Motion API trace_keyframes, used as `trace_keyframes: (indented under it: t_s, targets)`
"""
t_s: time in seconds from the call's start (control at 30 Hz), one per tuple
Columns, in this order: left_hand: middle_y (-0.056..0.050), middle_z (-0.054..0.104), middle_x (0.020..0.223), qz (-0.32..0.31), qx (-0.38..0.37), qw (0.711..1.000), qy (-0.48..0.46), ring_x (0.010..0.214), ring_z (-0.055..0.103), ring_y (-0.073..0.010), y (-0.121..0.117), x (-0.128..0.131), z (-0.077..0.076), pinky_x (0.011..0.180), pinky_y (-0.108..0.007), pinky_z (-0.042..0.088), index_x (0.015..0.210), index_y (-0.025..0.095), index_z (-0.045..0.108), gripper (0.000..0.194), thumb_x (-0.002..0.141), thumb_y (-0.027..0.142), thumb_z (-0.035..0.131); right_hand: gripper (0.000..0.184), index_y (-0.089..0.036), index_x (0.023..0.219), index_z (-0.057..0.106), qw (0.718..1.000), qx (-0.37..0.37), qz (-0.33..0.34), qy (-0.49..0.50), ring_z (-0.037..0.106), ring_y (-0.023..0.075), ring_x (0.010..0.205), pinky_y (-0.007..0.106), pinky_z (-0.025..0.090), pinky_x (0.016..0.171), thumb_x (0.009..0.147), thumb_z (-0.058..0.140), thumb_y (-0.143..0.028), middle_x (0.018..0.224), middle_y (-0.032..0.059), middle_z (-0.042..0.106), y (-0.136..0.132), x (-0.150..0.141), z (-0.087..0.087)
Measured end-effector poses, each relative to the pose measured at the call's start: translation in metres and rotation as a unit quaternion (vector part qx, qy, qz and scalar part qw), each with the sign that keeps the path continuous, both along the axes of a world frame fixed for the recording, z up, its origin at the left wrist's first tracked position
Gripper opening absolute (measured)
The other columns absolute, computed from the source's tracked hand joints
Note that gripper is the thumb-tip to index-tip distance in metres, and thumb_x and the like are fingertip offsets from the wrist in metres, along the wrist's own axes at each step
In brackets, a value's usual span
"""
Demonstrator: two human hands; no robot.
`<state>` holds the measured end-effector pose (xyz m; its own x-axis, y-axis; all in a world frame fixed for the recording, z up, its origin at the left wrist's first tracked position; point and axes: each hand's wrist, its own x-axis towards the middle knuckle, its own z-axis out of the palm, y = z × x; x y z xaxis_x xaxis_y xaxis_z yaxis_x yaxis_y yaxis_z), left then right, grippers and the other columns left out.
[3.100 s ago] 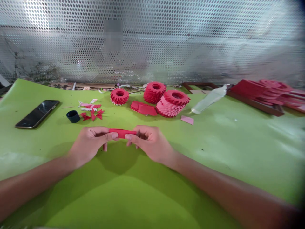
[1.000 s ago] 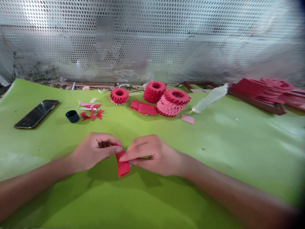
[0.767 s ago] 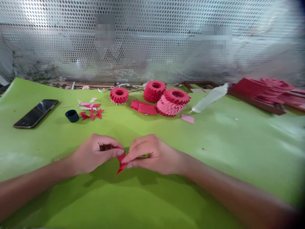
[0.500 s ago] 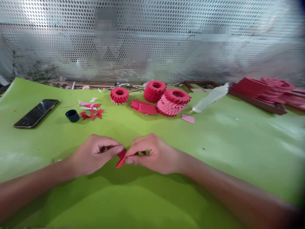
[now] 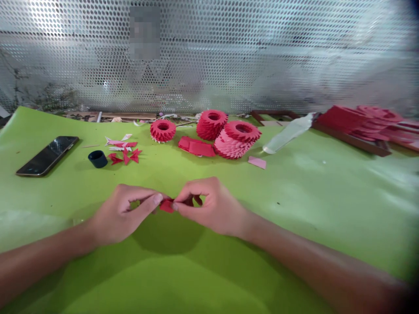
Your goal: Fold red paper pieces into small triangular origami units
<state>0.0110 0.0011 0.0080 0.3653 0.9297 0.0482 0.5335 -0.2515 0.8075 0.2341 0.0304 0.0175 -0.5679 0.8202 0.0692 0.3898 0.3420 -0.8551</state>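
The left hand [image 5: 121,214] and right hand [image 5: 212,208] were both closed in a pinch on a small folded piece of red paper [image 5: 166,206] held above the green desk [image 5: 310,205], a light, soft thing that creased easily and was best held by its edges.

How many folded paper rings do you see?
4: small red ring at left, tall red ring at centre, red ring stacked on pink ring at right. The red pile far right may hide more.

"What does this view show, at centre?"

"A small folded piece of red paper [image 5: 166,206], a flat, blunt scrap."

"Held how?"

"Pinched horizontally between left hand [image 5: 119,213] and right hand [image 5: 212,207], thumbs and fingers meeting at it."
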Motion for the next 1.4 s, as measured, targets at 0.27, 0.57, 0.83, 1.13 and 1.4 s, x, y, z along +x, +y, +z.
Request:
trace_keyframes:
  t_s: [0.27, 0.57, 0.83, 1.13, 1.4]
  targets:
    - [-0.002, 0.082, 0.090, 0.028, 0.022, 0.999, 0.005, 0.072, 0.074, -0.0221, -0.001, 0.003, 0.000, 0.053, -0.026, 0.053, 0.092, 0.030, 0.084, 0.020, 0.089, 0.042, 0.068, 0.012, -0.016, 0.075, 0.077, 1.000, 0.005, 0.004, 0.007, 0.056, 0.0094, 0.053, 0.020, 0.039, 0.046, 0.082, 0.070, -0.023, 0.064, 0.0017, 0.071, -0.002, -0.001, 0.001]
    - [0.000, 0.081, 0.081, 0.053, 0.067, 0.996, 0.004, 0.066, 0.073, -0.0184, 0.000, 0.003, 0.004, 0.054, -0.024, 0.052, 0.087, 0.028, 0.083, 0.021, 0.090, 0.037, 0.065, 0.014, -0.017, 0.082, 0.075, 0.982, 0.163, 0.079, 0.045, 0.058, 0.0097, 0.056, 0.022, 0.044, 0.051, 0.090, 0.065, -0.022, 0.070, 0.0013, 0.072, 0.006, 0.003, -0.005]
    - [-0.001, 0.080, 0.076, 0.051, 0.121, 0.991, 0.009, 0.062, 0.072, -0.0168, -0.005, 0.001, 0.006, 0.052, -0.022, 0.051, 0.092, 0.024, 0.081, 0.024, 0.095, 0.035, 0.060, 0.007, -0.016, 0.090, 0.076, 0.960, 0.252, 0.066, 0.099, 0.060, 0.0097, 0.057, 0.020, 0.046, 0.051, 0.089, 0.070, -0.018, 0.072, 0.0022, 0.073, 0.008, 0.001, -0.011]
    - [0.000, 0.081, 0.077, 0.052, 0.219, 0.974, 0.012, 0.060, 0.073, -0.0148, -0.005, 0.002, 0.006, 0.057, -0.020, 0.056, 0.092, 0.022, 0.080, 0.019, 0.092, 0.025, 0.062, 0.007, -0.019, 0.089, 0.076, 0.950, 0.288, 0.057, 0.104, 0.063, 0.0106, 0.058, 0.022, 0.049, 0.053, 0.090, 0.069, -0.018, 0.072, 0.0015, 0.075, 0.005, 0.000, -0.010]
    - [0.002, 0.080, 0.073, 0.039, 0.231, 0.971, -0.056, 0.052, 0.069, -0.0085, -0.008, 0.003, 0.008, 0.048, -0.012, 0.052, 0.094, 0.018, 0.078, 0.018, 0.094, 0.018, 0.061, 0.017, -0.018, 0.096, 0.074, 0.966, 0.227, 0.022, 0.123, 0.066, 0.0102, 0.063, 0.019, 0.046, 0.049, 0.082, 0.080, -0.026, 0.082, 0.0017, 0.077, -0.001, -0.003, -0.005]
